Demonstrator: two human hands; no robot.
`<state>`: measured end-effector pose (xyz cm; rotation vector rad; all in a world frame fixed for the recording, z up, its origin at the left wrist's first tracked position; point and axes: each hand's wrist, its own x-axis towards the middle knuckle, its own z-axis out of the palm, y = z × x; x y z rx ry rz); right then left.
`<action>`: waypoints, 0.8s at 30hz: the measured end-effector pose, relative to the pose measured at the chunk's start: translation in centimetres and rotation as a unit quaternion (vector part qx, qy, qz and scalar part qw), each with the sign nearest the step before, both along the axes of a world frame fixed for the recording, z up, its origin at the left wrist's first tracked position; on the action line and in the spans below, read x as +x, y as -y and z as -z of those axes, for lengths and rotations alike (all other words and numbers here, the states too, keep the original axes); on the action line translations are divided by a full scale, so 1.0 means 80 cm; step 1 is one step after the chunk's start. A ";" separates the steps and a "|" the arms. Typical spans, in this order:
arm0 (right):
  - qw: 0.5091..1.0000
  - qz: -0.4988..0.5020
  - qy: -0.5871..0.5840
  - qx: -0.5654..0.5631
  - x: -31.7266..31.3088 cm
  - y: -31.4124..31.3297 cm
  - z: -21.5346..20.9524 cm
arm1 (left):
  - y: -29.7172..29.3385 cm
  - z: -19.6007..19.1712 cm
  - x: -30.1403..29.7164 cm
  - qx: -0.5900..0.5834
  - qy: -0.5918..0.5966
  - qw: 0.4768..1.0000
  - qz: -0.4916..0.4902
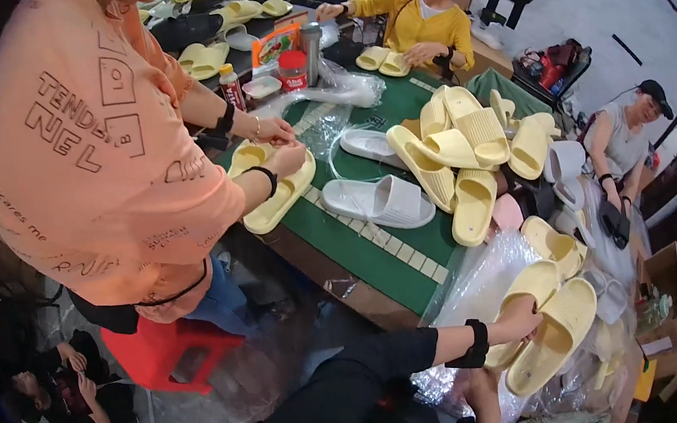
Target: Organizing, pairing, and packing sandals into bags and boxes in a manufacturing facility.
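Note:
My left hand (520, 320) is closed on a pair of pale yellow slide slippers (557, 335), its fingers at the strap between the two soles. Below them, my right hand (479, 391) is beside crinkled clear plastic bags (442, 383); its fingers are partly hidden and dim, so I cannot tell whether they grip anything. Just beyond the held pair lies another yellow slipper (558, 243). A heap of yellow slippers (467, 137) covers the far right of the green table mat (363, 264), with a grey slipper (389, 202) to its left.
At my left a person in an orange shirt (85, 134) handles yellow slippers (280, 194). Across the table sits someone in yellow (407, 20); another person (618, 137) is at the right. A red stool (168, 356) stands left. A cardboard box (670, 303) stands right.

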<state>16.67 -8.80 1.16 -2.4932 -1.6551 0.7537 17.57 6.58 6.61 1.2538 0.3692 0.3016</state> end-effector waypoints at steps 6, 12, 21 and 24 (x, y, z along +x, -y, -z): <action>0.954 -0.041 0.225 0.192 -0.010 0.017 0.032 | 0.039 0.008 -0.044 0.311 -0.031 0.939 0.146; 0.955 -0.060 0.111 0.269 0.012 0.035 0.024 | 0.046 0.036 -0.121 0.529 0.068 0.820 0.211; 0.988 0.045 -0.069 0.134 0.015 0.027 -0.056 | 0.031 0.036 -0.173 0.441 -0.019 0.870 0.221; 0.990 0.108 -0.028 0.086 0.025 0.033 -0.101 | 0.032 0.048 -0.177 0.520 -0.007 0.833 0.188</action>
